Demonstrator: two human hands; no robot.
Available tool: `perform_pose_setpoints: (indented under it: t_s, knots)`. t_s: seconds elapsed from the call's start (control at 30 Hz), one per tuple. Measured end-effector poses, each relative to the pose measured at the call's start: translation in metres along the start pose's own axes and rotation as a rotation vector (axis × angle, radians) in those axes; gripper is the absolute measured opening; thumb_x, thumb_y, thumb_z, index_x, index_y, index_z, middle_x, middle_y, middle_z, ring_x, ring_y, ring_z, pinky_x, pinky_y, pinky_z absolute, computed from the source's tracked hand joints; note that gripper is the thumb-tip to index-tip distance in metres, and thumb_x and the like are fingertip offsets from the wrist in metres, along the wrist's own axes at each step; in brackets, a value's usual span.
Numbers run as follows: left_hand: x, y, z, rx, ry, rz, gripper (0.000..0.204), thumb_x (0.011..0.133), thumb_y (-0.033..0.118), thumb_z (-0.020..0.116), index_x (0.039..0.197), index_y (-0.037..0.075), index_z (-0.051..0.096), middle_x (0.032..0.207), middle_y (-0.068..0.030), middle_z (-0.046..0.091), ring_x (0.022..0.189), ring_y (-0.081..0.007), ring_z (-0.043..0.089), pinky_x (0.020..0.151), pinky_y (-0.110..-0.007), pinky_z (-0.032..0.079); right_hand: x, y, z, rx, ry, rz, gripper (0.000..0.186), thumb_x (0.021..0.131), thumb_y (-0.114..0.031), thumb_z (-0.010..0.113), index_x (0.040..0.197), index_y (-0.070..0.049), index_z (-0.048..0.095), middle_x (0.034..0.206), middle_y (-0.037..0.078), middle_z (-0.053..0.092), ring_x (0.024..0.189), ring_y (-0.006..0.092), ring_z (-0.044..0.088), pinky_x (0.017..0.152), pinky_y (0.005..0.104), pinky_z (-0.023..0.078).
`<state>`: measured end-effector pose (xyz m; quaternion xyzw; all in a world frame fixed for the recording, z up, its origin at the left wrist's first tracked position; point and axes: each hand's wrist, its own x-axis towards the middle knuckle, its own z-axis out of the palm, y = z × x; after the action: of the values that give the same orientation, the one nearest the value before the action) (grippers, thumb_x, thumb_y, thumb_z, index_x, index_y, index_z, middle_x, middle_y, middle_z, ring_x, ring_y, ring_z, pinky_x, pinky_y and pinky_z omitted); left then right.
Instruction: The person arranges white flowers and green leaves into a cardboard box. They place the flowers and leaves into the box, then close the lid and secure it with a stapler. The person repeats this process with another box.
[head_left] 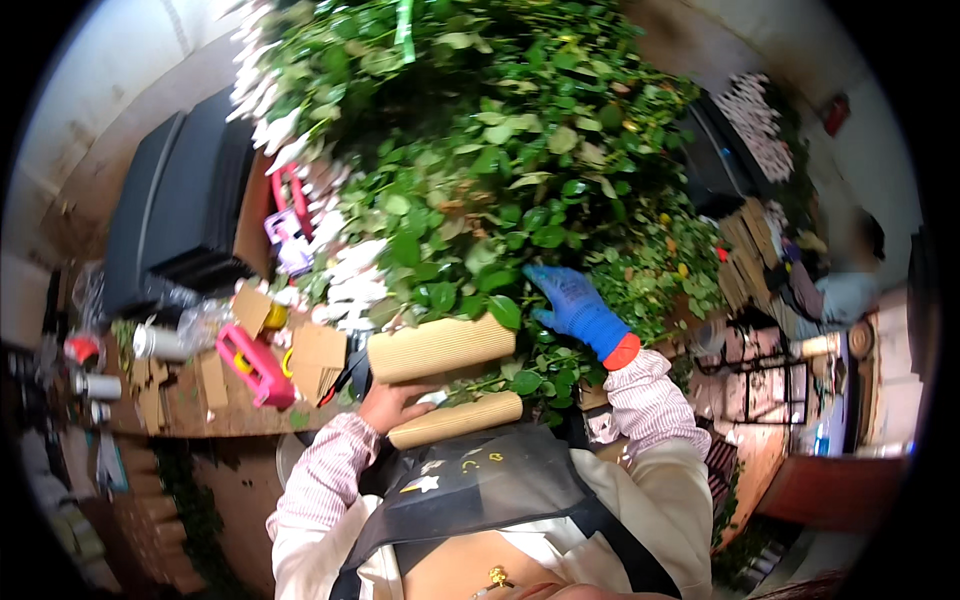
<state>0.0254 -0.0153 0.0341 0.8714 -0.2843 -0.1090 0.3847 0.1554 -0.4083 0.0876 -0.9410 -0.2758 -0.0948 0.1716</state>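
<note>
My left hand (pixel 388 407), bare, lies between two curled edges of tan corrugated cardboard (pixel 442 349). Its visible fingers are stretched to the right, beside something small and white; the upper curl partly covers them. Green leafy stems lie between the curls, close to my body. My right hand (pixel 573 305) wears a blue glove with an orange cuff. Thumb and fingers apart, it reaches into the big pile of leafy stems (pixel 490 190), its fingertips at the leaves. White-sleeved flower heads (pixel 355 285) line the pile's left side.
On the left of the table (pixel 225 415) stand a pink holder (pixel 255 365), loose cardboard pieces (pixel 318 358) and a white cylinder (pixel 160 343). Black crates (pixel 190 200) rise behind them. A person (pixel 845 290) sits far right, near a black metal rack (pixel 765 385).
</note>
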Motion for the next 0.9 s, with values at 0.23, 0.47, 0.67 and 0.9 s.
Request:
perform_pose_setpoints:
  t_s: [0.23, 0.47, 0.67, 0.9]
  knots:
    - [-0.013, -0.014, 0.009, 0.041, -0.064, -0.109, 0.036, 0.085, 0.042, 0.081, 0.111, 0.018, 0.083, 0.118, -0.0119, 0.074, 0.118, -0.0365, 0.063, 0.107, -0.049, 0.045, 0.016, -0.034, -0.091, -0.041, 0.289, -0.059, 0.037, 0.085, -0.003, 0.073, 0.12, -0.013, 0.077, 0.112, 0.011, 0.073, 0.113, 0.0325, 0.066, 0.101, 0.0455, 0.05]
    - [-0.022, -0.022, 0.013, -0.104, 0.006, -0.121, 0.046, 0.079, 0.031, 0.086, 0.117, 0.009, 0.075, 0.121, -0.0128, 0.074, 0.11, -0.0319, 0.07, 0.101, -0.042, 0.053, -0.033, -0.043, -0.135, 0.089, -0.043, -0.101, 0.038, 0.079, 0.001, 0.073, 0.113, -0.014, 0.077, 0.108, 0.01, 0.074, 0.104, 0.0331, 0.068, 0.093, 0.0448, 0.052]
    - [-0.015, -0.014, 0.012, 0.002, 0.149, -0.099, 0.069, 0.074, 0.041, 0.091, 0.133, 0.011, 0.069, 0.128, -0.0161, 0.07, 0.12, -0.0383, 0.064, 0.104, -0.047, 0.049, -0.111, 0.008, -0.014, -0.122, -0.39, 0.013, 0.027, 0.084, -0.019, 0.076, 0.111, -0.019, 0.074, 0.096, 0.01, 0.072, 0.09, 0.0341, 0.068, 0.083, 0.0461, 0.054]
    - [-0.016, -0.01, 0.01, 0.013, 0.143, -0.074, 0.047, 0.075, 0.038, 0.093, 0.11, 0.008, 0.082, 0.111, -0.0159, 0.076, 0.106, -0.0334, 0.072, 0.092, -0.043, 0.057, -0.023, -0.018, -0.07, -0.256, -0.481, 0.042, 0.046, 0.084, -0.03, 0.075, 0.128, -0.02, 0.068, 0.108, 0.01, 0.071, 0.103, 0.0319, 0.069, 0.086, 0.0496, 0.055]
